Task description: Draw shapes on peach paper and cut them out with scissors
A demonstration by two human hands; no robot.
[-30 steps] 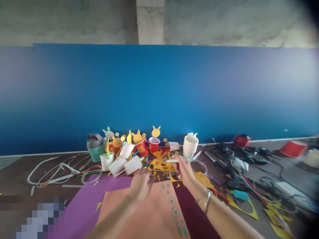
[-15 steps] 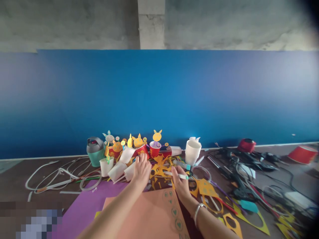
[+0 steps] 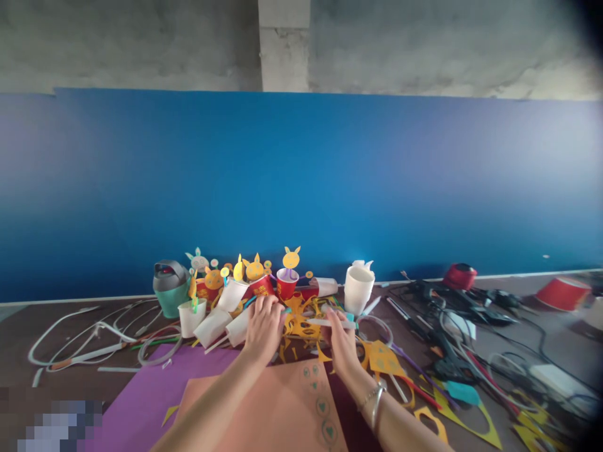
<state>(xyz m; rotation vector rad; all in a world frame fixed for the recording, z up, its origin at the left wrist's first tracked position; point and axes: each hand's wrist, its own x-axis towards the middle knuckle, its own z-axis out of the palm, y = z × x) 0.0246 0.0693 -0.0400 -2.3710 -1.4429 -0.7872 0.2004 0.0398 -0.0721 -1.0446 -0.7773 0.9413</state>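
My right hand (image 3: pixel 340 339), wearing a silver bracelet, is closed around a white marker (image 3: pixel 325 322) with a teal end, held nearly level above yellow paper scraps (image 3: pixel 301 325). My left hand (image 3: pixel 264 328) is curled beside the tipped white paper cups (image 3: pixel 237 328). A small teal piece (image 3: pixel 286 311) shows at its fingertips, perhaps a marker cap. Below both hands lies an orange paper sheet (image 3: pixel 254 402) with green faces and circled hearts drawn along its right edge. It overlaps a purple sheet (image 3: pixel 136 402).
Red cups (image 3: pixel 286 287) with yellow paper animal figures stand at the back, beside a teal-grey container (image 3: pixel 173 294). Stacked white cups (image 3: pixel 358 290) are right of them. Tangled cables, a black glue gun (image 3: pixel 455 369) and cut yellow paper crowd the right. White cable (image 3: pixel 61 358) coils at left.
The view has turned slightly to the right. My left fingers have shifted a little and the teal piece now shows at their tips. The marker stays in my right hand, now held more level.
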